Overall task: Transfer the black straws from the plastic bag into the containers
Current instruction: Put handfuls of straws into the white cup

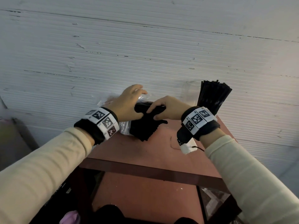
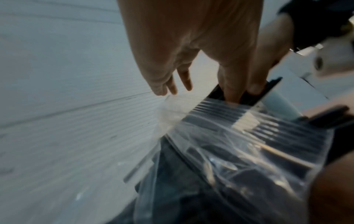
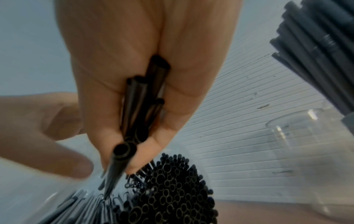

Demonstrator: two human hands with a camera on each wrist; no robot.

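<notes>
A clear plastic bag of black straws lies on a red-brown table. My left hand rests on top of the bag, fingers straight and spread, its thumb against the straws. In the left wrist view, the left hand's fingers hover over the bag. My right hand grips a small bunch of straws at the bag's mouth. The right wrist view shows that bunch pinched between fingers and palm above the packed straw ends. A container full of straws stands at the back right.
An empty clear container stands beside the filled one, seen close in the right wrist view. A white ribbed wall runs right behind the table. The table's front edge drops to a lower shelf.
</notes>
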